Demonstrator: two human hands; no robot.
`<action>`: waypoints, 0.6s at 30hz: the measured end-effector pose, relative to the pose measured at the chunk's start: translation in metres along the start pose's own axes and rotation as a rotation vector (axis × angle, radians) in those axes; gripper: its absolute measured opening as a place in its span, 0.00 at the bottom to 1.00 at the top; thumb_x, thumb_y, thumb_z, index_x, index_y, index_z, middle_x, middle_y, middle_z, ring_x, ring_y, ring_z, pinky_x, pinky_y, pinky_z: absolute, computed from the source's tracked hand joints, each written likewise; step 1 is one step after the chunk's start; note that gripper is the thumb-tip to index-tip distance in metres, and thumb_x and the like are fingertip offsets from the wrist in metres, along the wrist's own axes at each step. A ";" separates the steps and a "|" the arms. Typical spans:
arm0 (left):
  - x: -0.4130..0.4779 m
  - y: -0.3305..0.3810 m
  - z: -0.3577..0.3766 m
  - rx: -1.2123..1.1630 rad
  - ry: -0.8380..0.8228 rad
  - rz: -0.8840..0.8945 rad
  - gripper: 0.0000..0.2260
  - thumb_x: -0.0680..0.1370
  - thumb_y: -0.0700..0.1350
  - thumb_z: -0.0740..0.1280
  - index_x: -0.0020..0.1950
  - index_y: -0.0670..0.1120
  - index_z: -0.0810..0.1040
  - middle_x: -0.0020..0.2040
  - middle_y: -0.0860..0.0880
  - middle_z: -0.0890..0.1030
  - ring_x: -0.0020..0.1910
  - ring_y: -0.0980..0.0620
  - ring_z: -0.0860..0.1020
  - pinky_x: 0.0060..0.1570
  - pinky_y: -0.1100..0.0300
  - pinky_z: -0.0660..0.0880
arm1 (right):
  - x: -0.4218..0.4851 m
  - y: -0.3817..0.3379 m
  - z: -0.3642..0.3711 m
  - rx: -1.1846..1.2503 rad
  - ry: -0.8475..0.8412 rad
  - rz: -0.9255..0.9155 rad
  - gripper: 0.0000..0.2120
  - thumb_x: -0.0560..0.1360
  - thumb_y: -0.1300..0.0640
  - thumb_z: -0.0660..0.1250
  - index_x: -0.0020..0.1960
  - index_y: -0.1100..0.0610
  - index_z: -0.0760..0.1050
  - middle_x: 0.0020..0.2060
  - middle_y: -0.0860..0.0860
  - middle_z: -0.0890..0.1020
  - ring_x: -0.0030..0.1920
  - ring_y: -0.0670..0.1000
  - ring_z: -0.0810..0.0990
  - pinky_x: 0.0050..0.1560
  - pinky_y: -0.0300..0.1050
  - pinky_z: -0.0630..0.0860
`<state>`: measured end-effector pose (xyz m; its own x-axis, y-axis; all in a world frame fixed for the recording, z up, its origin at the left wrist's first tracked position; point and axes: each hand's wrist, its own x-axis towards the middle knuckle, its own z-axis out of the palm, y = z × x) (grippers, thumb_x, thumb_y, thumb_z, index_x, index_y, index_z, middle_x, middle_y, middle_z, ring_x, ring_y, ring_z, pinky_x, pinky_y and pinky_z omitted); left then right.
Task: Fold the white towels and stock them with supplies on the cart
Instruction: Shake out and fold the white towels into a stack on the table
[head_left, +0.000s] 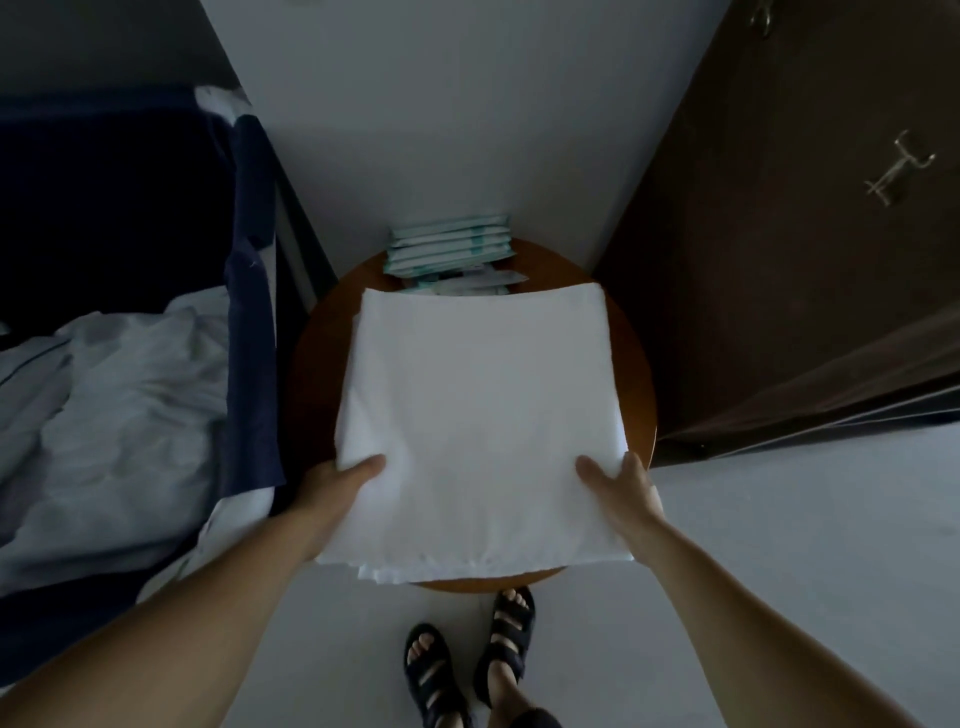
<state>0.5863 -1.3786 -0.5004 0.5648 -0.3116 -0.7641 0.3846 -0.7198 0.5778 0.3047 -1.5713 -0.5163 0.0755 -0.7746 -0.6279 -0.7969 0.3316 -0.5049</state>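
A folded white towel (480, 421) lies spread over a round wooden table (636, 364), its near edge hanging past the table's front. My left hand (337, 480) grips the towel's left side, thumb on top and fingers hidden beneath. My right hand (621, 486) grips the right side the same way. Behind the towel, against the wall, sits a stack of teal and white supply packets (449, 247), with a few smaller packets (467, 280) partly hidden by the towel's far edge.
A bed with rumpled white bedding (114, 410) and a dark blue cover (249, 291) stands close on the left. A dark wooden door (779, 249) with metal hooks is on the right. My sandalled feet (467, 660) stand on the pale floor below the table.
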 end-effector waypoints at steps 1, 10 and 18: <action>0.000 0.002 0.002 -0.036 -0.012 0.009 0.19 0.75 0.49 0.74 0.62 0.42 0.78 0.50 0.43 0.83 0.46 0.43 0.81 0.45 0.53 0.77 | -0.001 -0.001 0.000 -0.001 -0.008 -0.003 0.22 0.75 0.37 0.66 0.58 0.51 0.65 0.47 0.50 0.76 0.43 0.52 0.77 0.42 0.51 0.77; -0.029 0.110 -0.004 -0.341 -0.080 0.282 0.10 0.76 0.46 0.73 0.56 0.54 0.80 0.52 0.49 0.84 0.49 0.46 0.82 0.39 0.54 0.79 | -0.007 -0.138 -0.078 0.199 0.127 -0.499 0.10 0.77 0.51 0.69 0.56 0.49 0.73 0.44 0.42 0.78 0.43 0.45 0.78 0.38 0.41 0.72; -0.038 0.122 -0.010 -0.450 0.006 0.508 0.10 0.76 0.50 0.72 0.56 0.59 0.81 0.52 0.56 0.85 0.46 0.57 0.84 0.41 0.56 0.82 | -0.005 -0.138 -0.115 0.377 0.257 -0.538 0.11 0.74 0.47 0.69 0.55 0.45 0.72 0.48 0.41 0.80 0.46 0.44 0.79 0.45 0.44 0.76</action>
<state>0.6191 -1.4479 -0.3981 0.7596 -0.5383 -0.3652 0.3358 -0.1564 0.9289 0.3455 -1.6752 -0.3749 0.2195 -0.9708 -0.0973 -0.4232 -0.0049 -0.9060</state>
